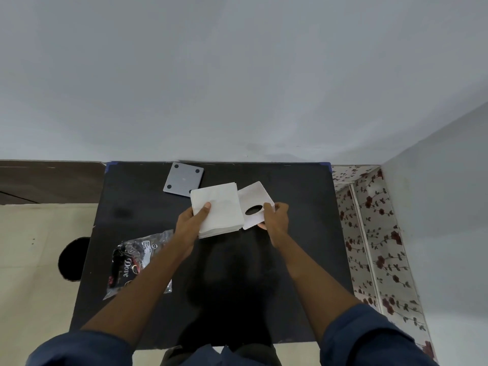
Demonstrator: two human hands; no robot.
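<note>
Left hand: thumb pressed flat on top of a stack of napkins, other fingers curled underneath and hidden, so the stack is clamped at its near-left corner. Right hand: thumb on top and fingers below, pinching the near edge of a white sheet with an oval hole; thumb sits just beside the hole. The sheet's left edge tucks under the stack's right edge, and the two look to be touching. Both are held over the middle of the black desk, toward its far edge; can't tell whether either rests on the surface. The stack's far-left corner covers the near corner of a grey square plate with dark dots at its corners, lying at the far edge, left of centre. A crumpled plastic wrapper printed "Dove" lies by the left edge, partly under the left forearm. Dark blue sleeves are rolled up past the near edge. A flowered panel stands off the right edge.
</note>
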